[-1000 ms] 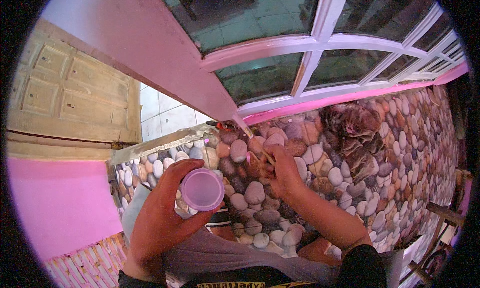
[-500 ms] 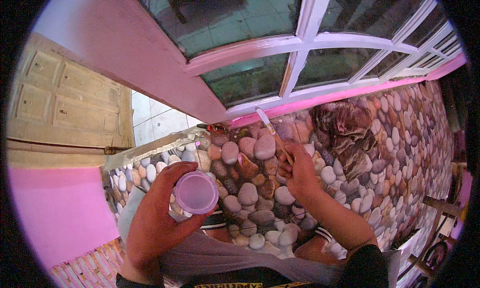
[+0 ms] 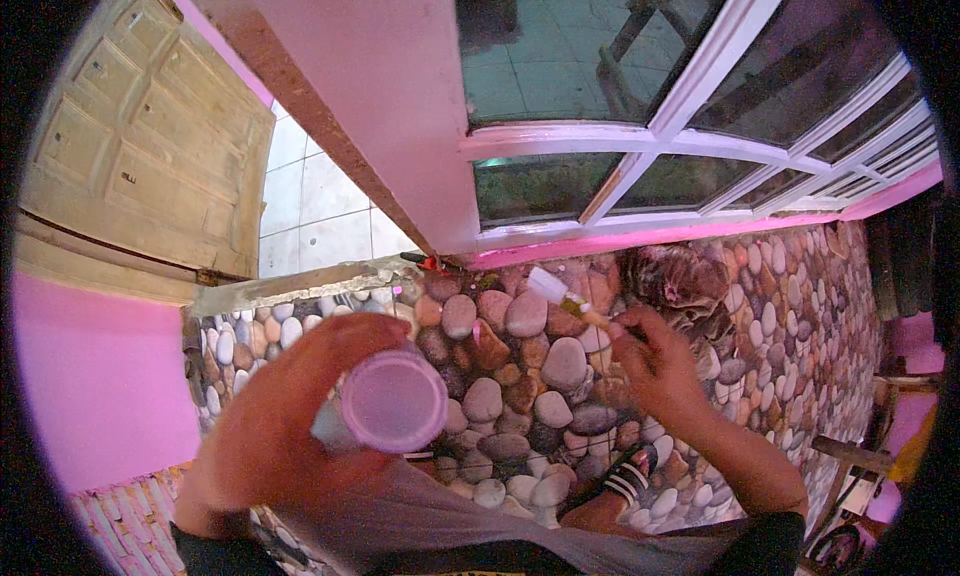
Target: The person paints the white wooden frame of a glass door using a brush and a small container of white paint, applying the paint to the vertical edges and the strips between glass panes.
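— Which setting did we record?
— Apparently a home's entrance; we noted a panelled wooden door (image 3: 150, 126), white floor tiles (image 3: 312, 211), a multi-paned window (image 3: 690, 146), pink wall (image 3: 100, 386), pebble-patterned floor (image 3: 484, 400).

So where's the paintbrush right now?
The paintbrush is in the right hand, just right of centre in the head view, up and to the right of the cup held in the left hand.
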`<state>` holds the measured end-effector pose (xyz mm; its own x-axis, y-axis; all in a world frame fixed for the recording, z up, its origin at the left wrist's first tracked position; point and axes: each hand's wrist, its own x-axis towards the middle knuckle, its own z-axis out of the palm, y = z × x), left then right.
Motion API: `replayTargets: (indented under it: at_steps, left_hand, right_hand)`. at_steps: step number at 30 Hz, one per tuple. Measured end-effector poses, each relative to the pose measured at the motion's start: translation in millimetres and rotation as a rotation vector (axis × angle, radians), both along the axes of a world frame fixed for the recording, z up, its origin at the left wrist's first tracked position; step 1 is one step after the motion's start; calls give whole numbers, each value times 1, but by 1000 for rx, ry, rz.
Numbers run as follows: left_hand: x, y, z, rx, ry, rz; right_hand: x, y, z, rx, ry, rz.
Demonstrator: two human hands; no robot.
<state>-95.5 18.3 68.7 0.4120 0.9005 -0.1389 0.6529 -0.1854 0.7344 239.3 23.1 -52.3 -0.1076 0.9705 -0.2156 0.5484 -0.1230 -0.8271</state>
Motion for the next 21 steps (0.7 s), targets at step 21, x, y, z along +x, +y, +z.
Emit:
replayTargets:
  at_steps: [21]
  left_hand:
    - [-49, 15, -270, -58, -263, 110]
  right_hand:
    - [-34, 1, 10, -47, 252, -99]
